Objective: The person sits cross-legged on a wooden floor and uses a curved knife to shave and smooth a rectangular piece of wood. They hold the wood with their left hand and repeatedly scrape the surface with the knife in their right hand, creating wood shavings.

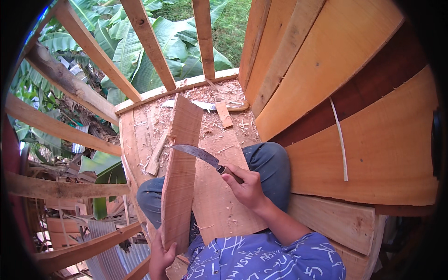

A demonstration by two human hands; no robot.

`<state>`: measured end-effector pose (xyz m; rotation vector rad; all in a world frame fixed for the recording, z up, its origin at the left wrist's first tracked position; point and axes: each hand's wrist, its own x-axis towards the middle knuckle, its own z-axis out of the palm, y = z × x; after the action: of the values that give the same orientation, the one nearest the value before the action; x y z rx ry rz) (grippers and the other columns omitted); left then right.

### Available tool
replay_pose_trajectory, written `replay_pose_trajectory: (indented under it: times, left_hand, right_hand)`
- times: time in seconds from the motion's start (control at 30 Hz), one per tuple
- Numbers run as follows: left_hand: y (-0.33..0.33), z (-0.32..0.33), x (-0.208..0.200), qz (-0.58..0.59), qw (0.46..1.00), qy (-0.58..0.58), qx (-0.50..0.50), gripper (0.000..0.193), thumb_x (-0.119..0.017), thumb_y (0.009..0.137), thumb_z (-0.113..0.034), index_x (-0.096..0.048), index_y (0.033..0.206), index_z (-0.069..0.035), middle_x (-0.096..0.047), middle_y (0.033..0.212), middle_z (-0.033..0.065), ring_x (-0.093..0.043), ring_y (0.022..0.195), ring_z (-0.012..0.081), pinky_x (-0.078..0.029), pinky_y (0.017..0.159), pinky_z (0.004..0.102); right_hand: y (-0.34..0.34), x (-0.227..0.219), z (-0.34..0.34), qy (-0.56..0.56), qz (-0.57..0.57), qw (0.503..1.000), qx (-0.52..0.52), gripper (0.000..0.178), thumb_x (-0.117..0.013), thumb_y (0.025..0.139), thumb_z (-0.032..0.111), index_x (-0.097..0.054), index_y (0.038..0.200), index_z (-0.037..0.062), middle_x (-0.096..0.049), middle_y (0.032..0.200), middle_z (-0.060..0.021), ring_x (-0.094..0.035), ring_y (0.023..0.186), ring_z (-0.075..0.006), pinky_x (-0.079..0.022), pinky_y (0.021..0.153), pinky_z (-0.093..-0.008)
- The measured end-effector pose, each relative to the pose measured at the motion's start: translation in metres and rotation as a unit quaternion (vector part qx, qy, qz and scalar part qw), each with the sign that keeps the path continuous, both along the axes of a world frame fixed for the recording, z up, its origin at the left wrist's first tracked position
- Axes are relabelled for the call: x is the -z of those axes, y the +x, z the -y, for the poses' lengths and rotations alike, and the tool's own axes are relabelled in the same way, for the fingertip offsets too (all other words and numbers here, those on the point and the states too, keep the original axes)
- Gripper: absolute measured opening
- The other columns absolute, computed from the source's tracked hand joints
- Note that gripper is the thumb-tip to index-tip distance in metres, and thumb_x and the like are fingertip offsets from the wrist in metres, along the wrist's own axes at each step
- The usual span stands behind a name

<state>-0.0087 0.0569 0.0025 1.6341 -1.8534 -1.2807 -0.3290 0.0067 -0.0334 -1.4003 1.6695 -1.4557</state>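
My right hand (pixel 246 185) is closed round the dark handle of a knife (pixel 198 153) with a curved, stained blade. The blade points left, its tip at the face or edge of a long wooden board (pixel 183 154) that stands tilted on its edge. At that board's near end, my left hand (pixel 162 249) grips it, thumb on the near face. A second, wider board (pixel 228 186) lies across my lap between my knees, with a few shavings on it.
Shavings cover the wooden floor (pixel 140 135). Ahead lie another long blade (pixel 203 105), a small wood block (pixel 224 115) and a wood stick (pixel 157 154). Slatted railing (pixel 149 44) borders the left and front; a plank wall (pixel 322 88) rises at the right, a thin strip (pixel 339 140) against it.
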Motion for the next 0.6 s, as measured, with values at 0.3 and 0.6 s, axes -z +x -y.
replay_pose_trajectory:
  times: [0.3, 0.6]
  left_hand:
    - [-0.001, 0.004, -0.008, 0.010, 0.999, 0.030, 0.005, 0.067, -0.059, 0.074, 0.003, -0.042, 0.138, -0.001, -0.059, 0.124, 0.0228, -0.055, 0.120, 0.0306, -0.041, 0.102, 0.0374]
    - [-0.001, 0.001, -0.006, -0.004, 1.000, 0.018, 0.004, 0.066, -0.059, 0.075, 0.003, -0.043, 0.139, -0.003, -0.061, 0.121, 0.0231, -0.058, 0.117, 0.0322, -0.042, 0.100, 0.0365]
  right_hand:
    - [-0.016, -0.002, 0.009, 0.013, -0.021, 0.996, 0.090, 0.027, -0.070, 0.087, 0.010, -0.066, 0.111, -0.0013, -0.061, 0.067, -0.0100, -0.050, 0.053, -0.0126, -0.044, 0.052, -0.0264]
    - [-0.002, -0.011, 0.009, -0.090, -0.098, 0.991, 0.005, 0.033, -0.075, 0.081, 0.009, -0.066, 0.111, -0.0012, -0.066, 0.074, -0.0129, -0.063, 0.057, -0.0197, -0.049, 0.054, -0.0295]
